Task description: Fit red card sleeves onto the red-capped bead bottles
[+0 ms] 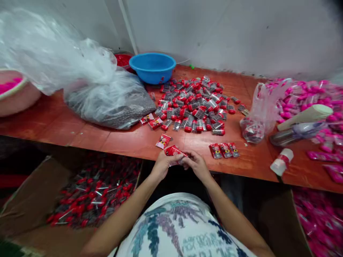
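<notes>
Both hands (161, 165) (197, 165) hold a red packet (173, 150), its contents too blurred to tell.

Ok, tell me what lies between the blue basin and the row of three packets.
A heap of red-and-grey pieces lies between the blue basin and the packets, in the head view.

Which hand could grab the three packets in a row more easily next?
Probably the right hand: it is nearer the three packets. The left hand is farther, though both are holding a red packet.
</notes>
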A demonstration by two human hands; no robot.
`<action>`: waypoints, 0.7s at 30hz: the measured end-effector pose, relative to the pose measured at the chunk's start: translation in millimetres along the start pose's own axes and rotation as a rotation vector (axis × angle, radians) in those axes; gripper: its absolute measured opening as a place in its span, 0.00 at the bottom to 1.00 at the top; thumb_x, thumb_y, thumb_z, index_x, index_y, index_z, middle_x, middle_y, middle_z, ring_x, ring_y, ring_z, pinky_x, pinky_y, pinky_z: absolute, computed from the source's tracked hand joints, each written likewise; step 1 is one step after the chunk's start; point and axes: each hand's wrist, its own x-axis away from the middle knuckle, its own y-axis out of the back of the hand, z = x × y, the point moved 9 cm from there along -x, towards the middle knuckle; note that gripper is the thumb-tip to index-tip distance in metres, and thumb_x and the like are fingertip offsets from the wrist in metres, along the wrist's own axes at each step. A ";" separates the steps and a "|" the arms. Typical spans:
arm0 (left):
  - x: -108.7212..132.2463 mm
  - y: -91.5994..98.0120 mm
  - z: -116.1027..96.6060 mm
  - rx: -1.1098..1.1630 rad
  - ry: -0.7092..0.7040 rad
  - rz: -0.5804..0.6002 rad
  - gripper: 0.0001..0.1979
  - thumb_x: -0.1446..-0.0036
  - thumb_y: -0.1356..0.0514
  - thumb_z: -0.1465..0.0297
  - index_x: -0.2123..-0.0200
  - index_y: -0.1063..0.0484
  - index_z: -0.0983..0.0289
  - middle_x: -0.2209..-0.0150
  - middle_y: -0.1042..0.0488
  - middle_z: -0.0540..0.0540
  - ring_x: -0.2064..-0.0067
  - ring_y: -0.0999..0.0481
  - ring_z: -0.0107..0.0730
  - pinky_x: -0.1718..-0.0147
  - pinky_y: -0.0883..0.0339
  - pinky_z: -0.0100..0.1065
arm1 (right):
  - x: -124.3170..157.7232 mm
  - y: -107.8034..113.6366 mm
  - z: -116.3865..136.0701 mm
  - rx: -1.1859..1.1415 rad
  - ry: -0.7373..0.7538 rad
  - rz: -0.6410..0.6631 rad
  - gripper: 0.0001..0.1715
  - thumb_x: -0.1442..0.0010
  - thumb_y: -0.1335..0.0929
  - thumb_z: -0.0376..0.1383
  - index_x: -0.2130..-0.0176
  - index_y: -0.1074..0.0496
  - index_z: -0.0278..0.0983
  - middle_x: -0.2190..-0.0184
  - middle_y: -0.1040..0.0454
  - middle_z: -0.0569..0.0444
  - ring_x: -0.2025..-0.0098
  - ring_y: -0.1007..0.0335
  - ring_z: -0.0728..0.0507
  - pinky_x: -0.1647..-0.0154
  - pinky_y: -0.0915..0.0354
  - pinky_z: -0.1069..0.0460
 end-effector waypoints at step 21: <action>-17.6 26.8 -10.0 0.254 -0.089 -0.235 0.14 0.65 0.29 0.77 0.70 0.24 0.70 0.72 0.21 0.56 0.72 0.22 0.31 0.70 0.26 0.30 | -25.5 -26.3 43.7 0.418 0.318 -0.042 0.17 0.41 0.34 0.37 0.51 0.31 0.42 0.60 0.25 0.54 0.60 0.28 0.45 0.58 0.32 0.51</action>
